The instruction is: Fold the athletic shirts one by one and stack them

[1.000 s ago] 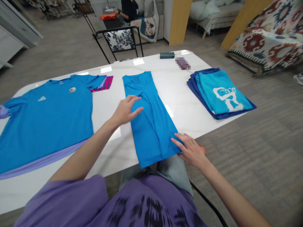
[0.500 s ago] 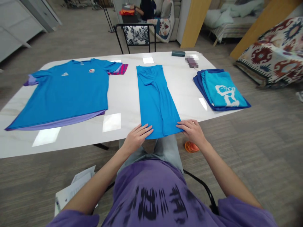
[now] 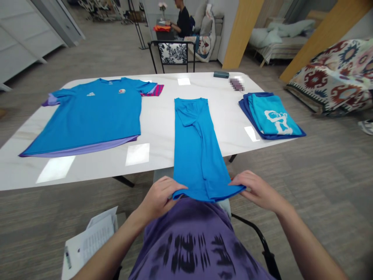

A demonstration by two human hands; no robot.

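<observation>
A blue T-shirt (image 3: pixel 190 151), folded lengthwise into a narrow strip with a sleeve turned in, lies partly on the white table (image 3: pixel 157 124). Its lower end reaches past the table's front edge toward my body. My left hand (image 3: pixel 161 196) pinches the left corner of that hem, thumb below and fingers on top. At the right corner, my right hand (image 3: pixel 256 190) grips the hem the same way. To the left, another blue T-shirt (image 3: pixel 99 116) is spread flat over purple and striped shirts. A stack of folded shirts (image 3: pixel 275 114) sits at the table's right side.
A dark case (image 3: pixel 221 74) and a pixelated item (image 3: pixel 236 84) rest near the far right corner. Behind the table stands a black-framed chair (image 3: pixel 174 53), with a seated person (image 3: pixel 183 21) farther back. Papers (image 3: pixel 93 239) lie below on my left.
My hands have gone from lying on the shirt's lower end to gripping its hem corners. The shirt has been pulled toward me, past the table edge. The view has shifted slightly.
</observation>
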